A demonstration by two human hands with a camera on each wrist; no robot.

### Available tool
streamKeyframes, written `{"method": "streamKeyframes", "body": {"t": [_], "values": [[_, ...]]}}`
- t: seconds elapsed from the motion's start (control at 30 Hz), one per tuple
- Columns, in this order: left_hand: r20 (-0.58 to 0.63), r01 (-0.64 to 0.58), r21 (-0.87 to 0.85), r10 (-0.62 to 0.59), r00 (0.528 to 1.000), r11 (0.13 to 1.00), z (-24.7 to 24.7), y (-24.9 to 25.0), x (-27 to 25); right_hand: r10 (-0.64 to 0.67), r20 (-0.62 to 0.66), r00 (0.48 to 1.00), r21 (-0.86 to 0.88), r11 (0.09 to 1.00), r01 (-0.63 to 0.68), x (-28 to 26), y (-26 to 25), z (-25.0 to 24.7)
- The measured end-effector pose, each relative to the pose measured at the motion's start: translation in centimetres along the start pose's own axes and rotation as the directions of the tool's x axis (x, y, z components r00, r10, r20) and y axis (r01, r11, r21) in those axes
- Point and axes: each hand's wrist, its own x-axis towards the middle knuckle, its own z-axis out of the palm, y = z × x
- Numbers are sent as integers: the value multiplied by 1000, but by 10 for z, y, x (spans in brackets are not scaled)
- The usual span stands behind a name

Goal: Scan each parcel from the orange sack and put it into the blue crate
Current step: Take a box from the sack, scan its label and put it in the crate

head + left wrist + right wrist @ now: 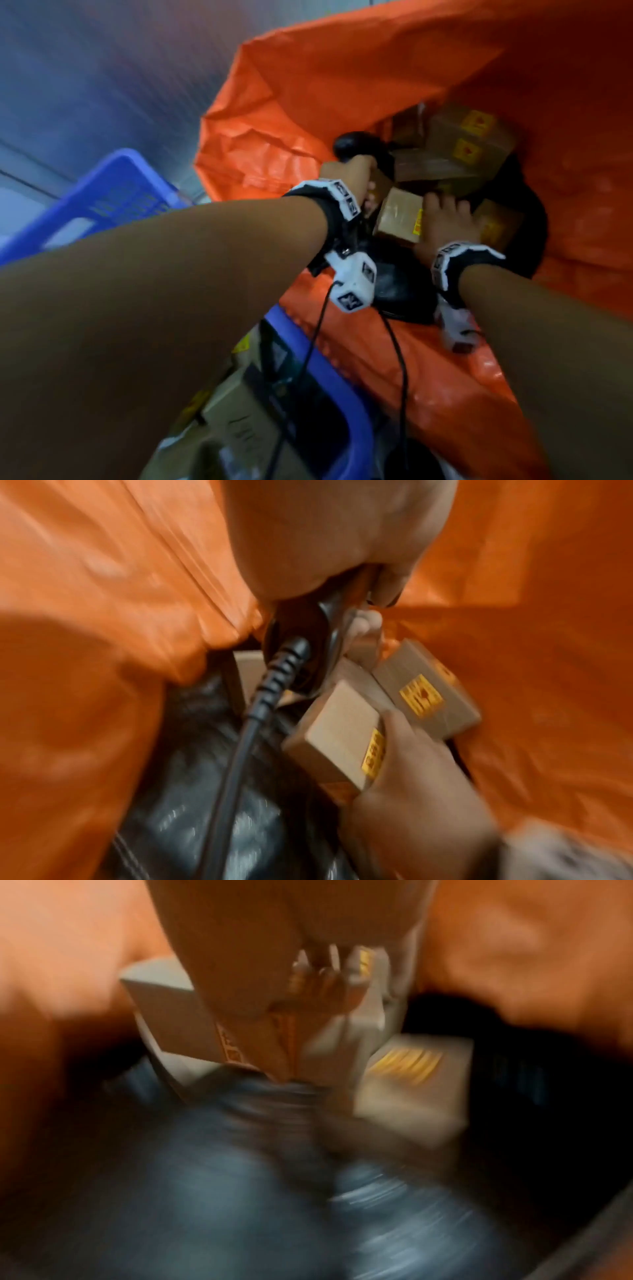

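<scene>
Both hands work deep inside the orange sack (308,96), a crinkled woven-plastic bag whose glossy walls rise close on every side. The left hand (346,178) is curled tight round the handle of a black barcode scanner (356,145), smooth and rounded at the head; in the left wrist view its ribbed cable (274,680) trails down from the handle's base over a black plastic bag (212,791), shiny and creased, lying low in the sack. The right hand (445,222) clasps a small cardboard parcel (397,216), fingers wrapped over its right edge where a yellow label sits; the parcel is a plain brown box with sharp corners, tilted, just below the scanner. The right wrist view is badly blurred and shows only fingers against pale cardboard.

Behind the held parcel more brown boxes (469,144) are heaped at angles, touching one another, several with yellow stickers. They fill the sack's far end, so the hands have little room between the boxes and the orange walls.

Left of the sack stands the blue crate (113,195), hard plastic with slotted sides, its rim touching the sack's outer fold. At the lower edge of the head view a thick blue rim (342,428) borders cardboard boxes (236,421) already lying inside.
</scene>
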Motion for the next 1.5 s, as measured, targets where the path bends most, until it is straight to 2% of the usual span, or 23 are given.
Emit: {"method": "streamKeyframes", "body": {"t": [0.07, 0.1, 0.17, 0.27, 0.4, 0.53, 0.63, 0.7, 0.77, 0.8, 0.9, 1.0, 1.1, 1.23, 1.27, 1.4, 1.5], "values": [[3, -43, -10, 43, 999, 999, -24, 22, -2, 117, -4, 993, 228, 967, -113, -13, -26, -19], [1, -72, -10, 72, 997, 997, -39, 36, -6, 134, 6, 991, 298, 946, -130, -18, -39, -37], [-19, -154, 11, 155, 988, 988, -66, 61, -15, 115, -12, 993, 377, 921, -102, -20, -60, -74], [-83, -280, 29, 281, 956, 960, -125, 92, -47, 42, -141, 989, 412, 911, 20, -32, -100, -146], [-227, -365, -42, 347, 910, 930, -215, 119, -100, -122, -196, 973, 367, 911, 188, -73, -179, -236], [-328, -439, -96, 388, 861, 893, -307, 141, -171, -334, -224, 915, 305, 868, 392, -135, -264, -313], [-432, -494, -134, 398, 809, 859, -376, 140, -223, -510, -211, 834, 357, 754, 552, -191, -318, -347], [-511, -511, -163, 371, 776, 844, -420, 132, -250, -597, -230, 769, 300, 708, 639, -226, -349, -358], [-565, -527, -218, 334, 754, 821, -453, 114, -267, -617, -236, 751, 342, 671, 658, -256, -373, -356], [-588, -544, -251, 321, 743, 800, -463, 103, -271, -619, -212, 756, 381, 660, 647, -266, -382, -350], [-641, -541, -317, 244, 728, 779, -483, 59, -271, -679, -79, 730, 517, 598, 613, -285, -408, -313], [-672, -538, -378, 177, 719, 753, -491, 19, -260, -676, 154, 721, 719, 577, 387, -298, -419, -285], [-666, -543, -421, 158, 729, 727, -500, 13, -254, -660, 295, 691, 779, 585, 226, -295, -431, -276], [-661, -592, -503, 161, 733, 630, -511, 18, -249, -711, 313, 629, 875, 474, 100, -293, -448, -275], [-652, -581, -506, 159, 742, 637, -511, 16, -247, -732, 302, 611, 903, 425, 62, -291, -451, -276], [-620, -534, -479, 163, 768, 697, -506, 10, -242, -766, 219, 604, 970, 241, -47, -281, -450, -287], [-598, -517, -446, 187, 779, 731, -502, 9, -243, -784, 195, 589, 981, 149, -127, -275, -444, -292]]}}
